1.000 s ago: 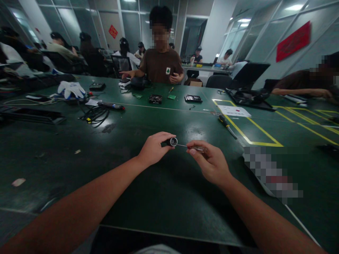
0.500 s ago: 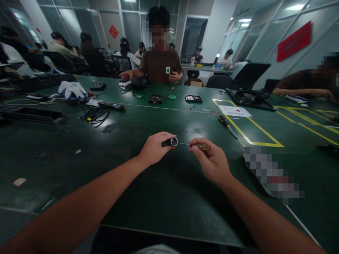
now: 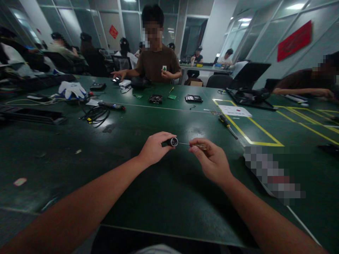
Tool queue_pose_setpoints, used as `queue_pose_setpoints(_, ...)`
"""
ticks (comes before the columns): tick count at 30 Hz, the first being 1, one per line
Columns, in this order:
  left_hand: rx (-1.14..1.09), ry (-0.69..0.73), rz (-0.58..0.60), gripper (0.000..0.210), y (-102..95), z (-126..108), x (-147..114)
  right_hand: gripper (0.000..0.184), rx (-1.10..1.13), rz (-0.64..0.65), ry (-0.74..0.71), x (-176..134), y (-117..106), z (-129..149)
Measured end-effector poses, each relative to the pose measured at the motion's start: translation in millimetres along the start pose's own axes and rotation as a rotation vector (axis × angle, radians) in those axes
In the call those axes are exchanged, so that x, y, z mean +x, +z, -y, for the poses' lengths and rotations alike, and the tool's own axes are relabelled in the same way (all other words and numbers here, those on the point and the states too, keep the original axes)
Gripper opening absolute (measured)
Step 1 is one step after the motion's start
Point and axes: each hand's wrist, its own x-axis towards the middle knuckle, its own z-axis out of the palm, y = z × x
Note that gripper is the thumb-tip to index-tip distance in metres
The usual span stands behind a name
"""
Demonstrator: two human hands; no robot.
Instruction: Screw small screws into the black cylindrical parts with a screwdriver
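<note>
Black tube [image 3: 173, 141] is gripped between thumb and fingers of the left hand [image 3: 153, 149], over the tabletop [image 3: 156, 201]. To its right, a screwdriver [image 3: 200, 145] is held by the handle in the right hand [image 3: 212, 158], shaft directed at the tube; contact cannot be told. Tube is judged light, stiff, somewhat slippery; best held around the barrel, behind the rim. Tabletop is green, glossy, apparently hard. Beyond the tube, a green board [image 3: 172, 97] is seen, then a person [image 3: 156, 65].
</note>
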Motion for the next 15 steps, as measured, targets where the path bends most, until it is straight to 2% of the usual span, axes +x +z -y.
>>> queue_pose_setpoints(7, -0.001, 0.006, -0.005, 0.039, 0.2, -0.5, 0.1, 0.019, 0.038, -0.025, 0.026, -0.1, 2.8, 0.8)
queue_pose_setpoints(15, 0.008, -0.019, 0.025, 0.036, 0.2, 0.5, 0.2, 0.025, 0.216, -0.022, 0.057, 2.6, 3.3, 9.2)
